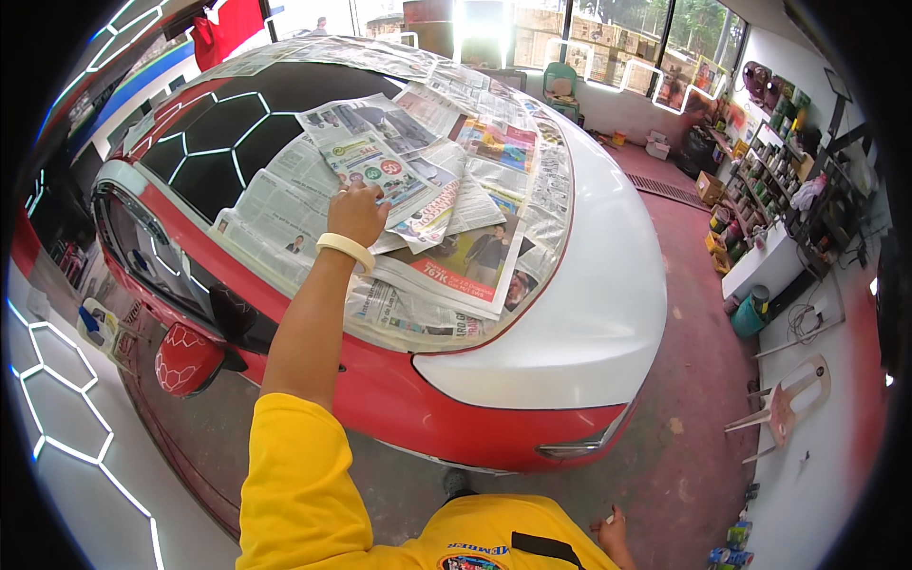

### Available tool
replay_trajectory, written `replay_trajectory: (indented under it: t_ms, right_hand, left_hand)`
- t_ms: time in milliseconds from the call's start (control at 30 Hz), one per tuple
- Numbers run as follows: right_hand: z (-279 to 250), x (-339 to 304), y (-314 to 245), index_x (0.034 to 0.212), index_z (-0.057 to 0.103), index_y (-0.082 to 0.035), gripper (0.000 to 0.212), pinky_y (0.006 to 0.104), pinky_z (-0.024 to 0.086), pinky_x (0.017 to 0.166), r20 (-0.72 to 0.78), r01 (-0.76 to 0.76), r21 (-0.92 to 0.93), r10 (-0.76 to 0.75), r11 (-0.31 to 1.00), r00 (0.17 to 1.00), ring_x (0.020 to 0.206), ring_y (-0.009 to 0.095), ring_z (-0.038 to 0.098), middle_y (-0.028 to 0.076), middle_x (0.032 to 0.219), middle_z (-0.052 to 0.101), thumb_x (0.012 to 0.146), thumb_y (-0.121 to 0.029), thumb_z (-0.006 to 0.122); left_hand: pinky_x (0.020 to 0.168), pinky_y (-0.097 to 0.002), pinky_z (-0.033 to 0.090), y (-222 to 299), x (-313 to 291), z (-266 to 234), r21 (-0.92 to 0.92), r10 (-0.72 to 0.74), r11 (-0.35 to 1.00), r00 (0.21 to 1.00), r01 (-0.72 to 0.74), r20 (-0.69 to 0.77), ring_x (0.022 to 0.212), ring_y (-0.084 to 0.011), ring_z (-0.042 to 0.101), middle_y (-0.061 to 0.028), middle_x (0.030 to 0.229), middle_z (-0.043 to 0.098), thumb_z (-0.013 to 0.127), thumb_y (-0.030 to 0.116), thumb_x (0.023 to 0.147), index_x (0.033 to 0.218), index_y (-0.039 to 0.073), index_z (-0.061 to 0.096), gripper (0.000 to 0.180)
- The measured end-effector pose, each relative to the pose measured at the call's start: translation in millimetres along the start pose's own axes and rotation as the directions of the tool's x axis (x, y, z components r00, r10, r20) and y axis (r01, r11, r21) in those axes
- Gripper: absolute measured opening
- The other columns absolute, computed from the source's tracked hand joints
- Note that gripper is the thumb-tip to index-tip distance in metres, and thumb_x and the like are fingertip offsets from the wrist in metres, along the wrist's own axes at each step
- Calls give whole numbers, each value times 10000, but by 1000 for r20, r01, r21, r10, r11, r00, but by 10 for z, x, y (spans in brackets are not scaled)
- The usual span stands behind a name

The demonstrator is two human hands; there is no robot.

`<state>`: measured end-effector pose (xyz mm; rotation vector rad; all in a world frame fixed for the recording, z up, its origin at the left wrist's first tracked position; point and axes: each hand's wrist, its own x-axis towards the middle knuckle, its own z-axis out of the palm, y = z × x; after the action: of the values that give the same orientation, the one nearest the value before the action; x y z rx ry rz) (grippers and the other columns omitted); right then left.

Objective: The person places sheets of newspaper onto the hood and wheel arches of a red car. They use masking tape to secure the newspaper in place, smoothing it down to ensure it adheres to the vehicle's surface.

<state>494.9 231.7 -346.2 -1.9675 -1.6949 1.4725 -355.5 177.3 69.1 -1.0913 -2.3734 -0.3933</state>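
My left hand (pixel 358 215), with a pale band round the wrist, reaches over the windscreen area of a red and white car (pixel 589 275). Its fingers are curled at the near edge of a loose newspaper sheet (pixel 385 176) and appear to grip it. Overlapping newspaper sheets (pixel 275 204) lie around the hand, over part of the dark glass (pixel 214 142). More newspaper (pixel 546 190) under clear film edges the white hood. Low at my right side hangs my right hand (pixel 614 538), fingers curled together; whatever they may hold is too small to name.
The red side mirror (pixel 188 359) juts out left of my arm. Along the right wall stand shelves of cans and bottles (pixel 774 180), a teal container (pixel 750 312) and a pale plastic chair (pixel 784 408). A green chair (pixel 561 87) stands by the far windows.
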Motion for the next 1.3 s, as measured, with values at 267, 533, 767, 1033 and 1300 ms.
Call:
replay_trajectory:
  t_ms: [267,533,767,1033,1300]
  right_hand:
    - [-543,2,303,1586,413,9,593,391,635,653,35,-112,-205,121,972,992,754,284,781,256,1129,693,1010,124,493]
    - [-1414,1438,252,1542,457,30,537,393,640,657,187,-85,-233,131,969,974,760,285,781,250,1141,681,1014,124,497]
    - [-2062,2683,-1875,1385,586,53,339,369,645,754,184,389,-58,-373,920,910,828,223,759,168,1064,689,1058,-7,519]
    - [-1551,1944,-3775,1443,619,-44,367,243,403,610,403,689,252,-721,680,564,696,67,504,-17,881,595,1122,-220,600]
    - [-1331,566,-3541,1689,359,-61,1266,232,485,810,672,673,443,-716,592,188,963,81,534,77,1420,620,804,-903,692]
  left_hand:
    - [1077,-564,484,249,297,388,195,-161,975,937,103,311,1261,-364,694,-151,1355,731,682,371,1005,1264,201,801,332]
    - [986,-536,551,336,515,-582,-55,-434,900,876,432,-210,1120,-443,720,-195,1145,776,656,349,1024,1171,100,812,328]
    - [966,-468,466,1524,-14,-1867,302,39,937,809,174,-587,1008,-276,687,-12,981,760,859,251,839,908,106,790,175]
    - [703,-471,502,3009,-1461,-1639,-122,-57,992,928,12,-369,764,-386,665,-157,773,656,882,161,772,767,49,596,307]
    - [771,-438,519,5213,-4227,-1141,-671,-10,718,967,185,256,802,-350,672,-115,865,696,877,413,874,858,47,647,433]
